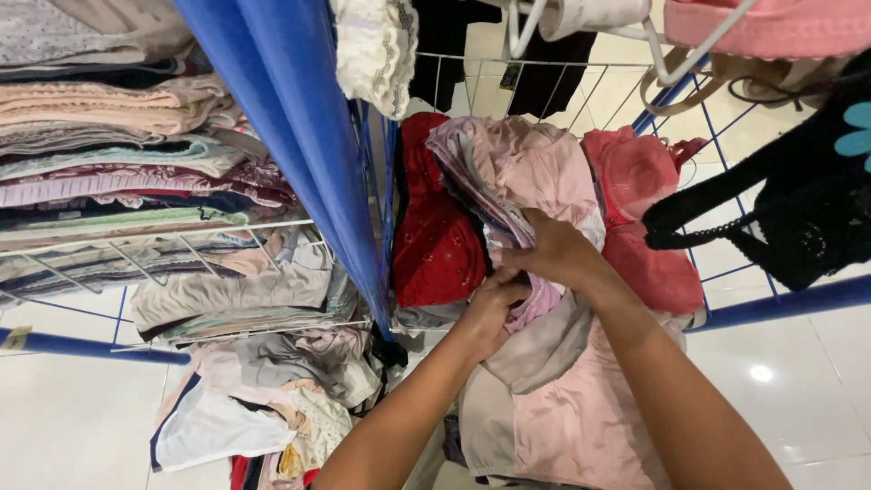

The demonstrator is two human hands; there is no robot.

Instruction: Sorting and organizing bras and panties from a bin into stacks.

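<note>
Folded cloths [118, 154] stacked on wire shelf [163, 238] at 9 o'clock, sorted flat. Left hand [490, 308] curled shut, gripping pink garments [517, 172] in the wire basket [726, 154]; right hand [553, 252] closed on the same bundle, steadying it. Black bra [798, 218] at 3 o'clock. White tiled floor [73, 417] below.

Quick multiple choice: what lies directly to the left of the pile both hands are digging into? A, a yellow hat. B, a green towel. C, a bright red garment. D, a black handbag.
C: the left hand and right hand grip the stack of pink and lilac garments, and a bright red garment lies against its left side.
</note>
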